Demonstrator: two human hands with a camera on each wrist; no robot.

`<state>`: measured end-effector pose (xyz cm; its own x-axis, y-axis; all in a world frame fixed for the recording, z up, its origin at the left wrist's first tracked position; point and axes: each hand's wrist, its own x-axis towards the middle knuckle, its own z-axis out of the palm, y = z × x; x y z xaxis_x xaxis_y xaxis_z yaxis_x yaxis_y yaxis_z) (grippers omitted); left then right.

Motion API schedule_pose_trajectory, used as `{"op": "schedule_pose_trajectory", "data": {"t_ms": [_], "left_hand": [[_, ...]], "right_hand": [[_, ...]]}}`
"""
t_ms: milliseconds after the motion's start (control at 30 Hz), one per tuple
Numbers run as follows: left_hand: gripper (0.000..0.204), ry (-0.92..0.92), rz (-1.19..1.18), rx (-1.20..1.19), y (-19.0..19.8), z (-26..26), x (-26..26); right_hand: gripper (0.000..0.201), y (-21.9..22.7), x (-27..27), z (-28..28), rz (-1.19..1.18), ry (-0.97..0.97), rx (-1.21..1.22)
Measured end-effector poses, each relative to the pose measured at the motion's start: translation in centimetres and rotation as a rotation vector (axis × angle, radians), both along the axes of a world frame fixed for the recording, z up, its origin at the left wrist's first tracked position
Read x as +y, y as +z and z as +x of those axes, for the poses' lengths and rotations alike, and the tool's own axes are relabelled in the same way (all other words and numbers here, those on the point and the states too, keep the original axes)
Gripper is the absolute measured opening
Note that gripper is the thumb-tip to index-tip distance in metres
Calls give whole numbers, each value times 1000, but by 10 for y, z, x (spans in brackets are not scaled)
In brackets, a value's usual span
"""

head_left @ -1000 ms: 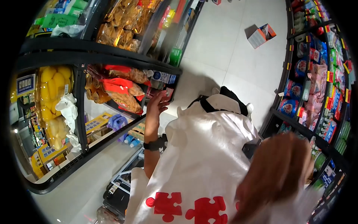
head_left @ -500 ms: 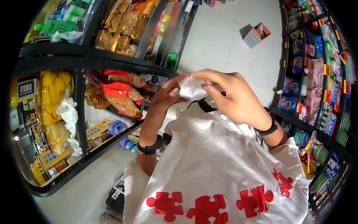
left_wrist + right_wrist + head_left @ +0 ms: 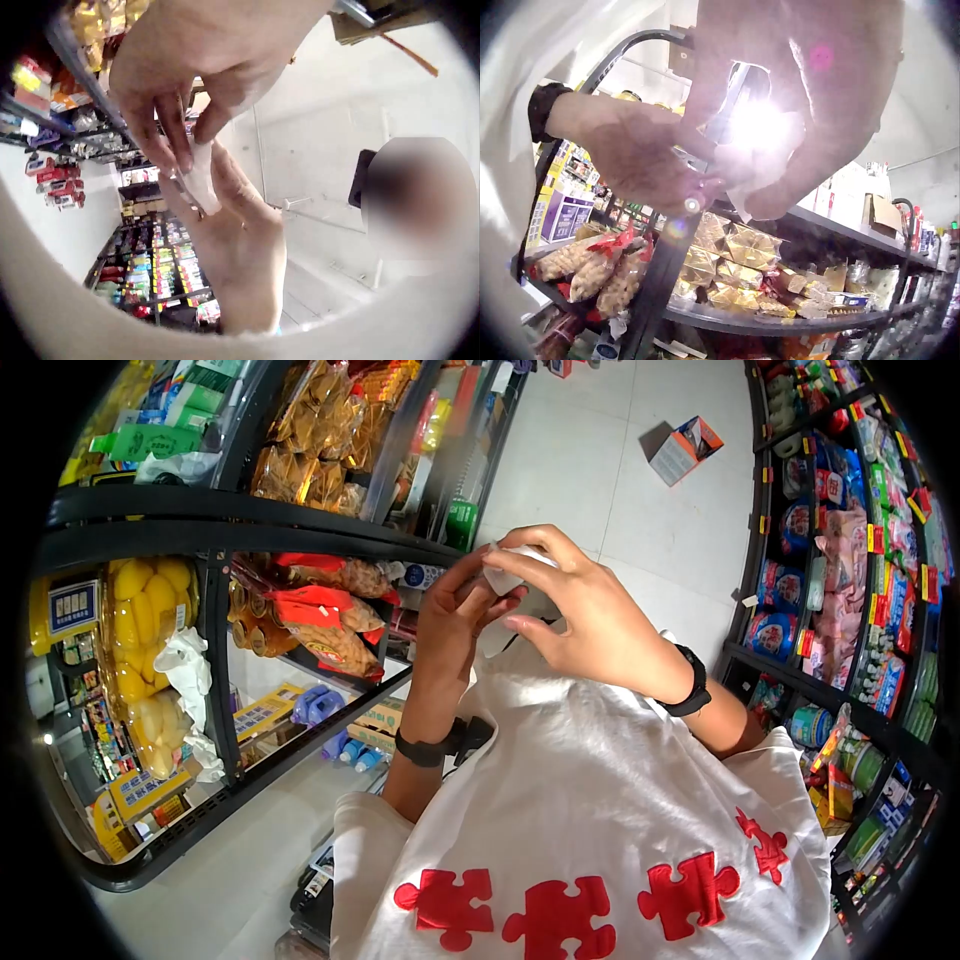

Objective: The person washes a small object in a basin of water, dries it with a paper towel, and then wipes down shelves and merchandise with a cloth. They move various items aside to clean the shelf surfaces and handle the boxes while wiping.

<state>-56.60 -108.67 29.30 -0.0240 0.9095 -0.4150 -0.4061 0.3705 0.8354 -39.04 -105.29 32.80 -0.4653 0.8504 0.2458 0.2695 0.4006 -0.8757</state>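
Observation:
Between the two hands is a small white tissue-like piece (image 3: 512, 565), held in front of the white shirt. The left hand (image 3: 452, 622) pinches its left side with bent fingers. From the right, the right hand (image 3: 595, 610) reaches over it, fingers curled round its upper edge and thumb below. In the left wrist view the white piece (image 3: 199, 176) lies between the left fingertips and the right hand (image 3: 244, 247). Glare covers part of the white piece (image 3: 761, 150) in the right wrist view, with the left hand (image 3: 634, 150) beside it.
Shelves with red-labelled bags (image 3: 325, 622) and gold packs (image 3: 318, 440) stand at the left. Packed shelves (image 3: 840, 580) line the right side. An orange and grey box (image 3: 685, 450) sits on the floor (image 3: 560, 470) ahead. Crumpled white plastic (image 3: 184, 665) hangs by yellow packs.
The right hand has come up from the lower right to the left hand, and both now hold the white piece. Since half a second ago, the right fingers have closed over its top.

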Motion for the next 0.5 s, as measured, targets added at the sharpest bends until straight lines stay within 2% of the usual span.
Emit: {"op": "schedule_pose_trajectory", "data": {"t_ms": [33, 100, 133, 200, 233, 267, 333, 367, 400, 467, 500], "left_hand": [[37, -2, -3, 2, 7, 0, -1], [38, -141, 39, 138, 21, 0, -5], [38, -147, 39, 135, 21, -4, -9], [39, -248, -54, 102, 19, -19, -18], [44, -255, -29, 199, 16, -24, -25], [44, -259, -30, 201, 16, -31, -30], [52, -198, 47, 338, 14, -44, -34], [59, -134, -81, 417, 6, -48, -35], [53, -248, 64, 595, 9, -54, -31], [50, 27, -226, 281, 23, -42, -35], [50, 18, -230, 279, 12, -48, -34]], "right_hand": [[29, -1, 0, 0, -3, -2, 2], [32, -5, 3, 4, -32, -11, 4], [32, -7, 6, 9, -33, -17, 0], [34, -11, 11, 18, -83, 110, 106], [37, -5, 12, 19, -94, 70, 140], [37, 2, 13, 19, -95, 67, 142], [36, 19, 14, 21, -167, 151, 319], [35, 31, 10, 20, -209, 225, 423], [34, 46, 5, 16, -249, 298, 528], [26, 74, -2, 9, -423, 558, 812], [29, 83, -11, -2, -435, 575, 980]]}}
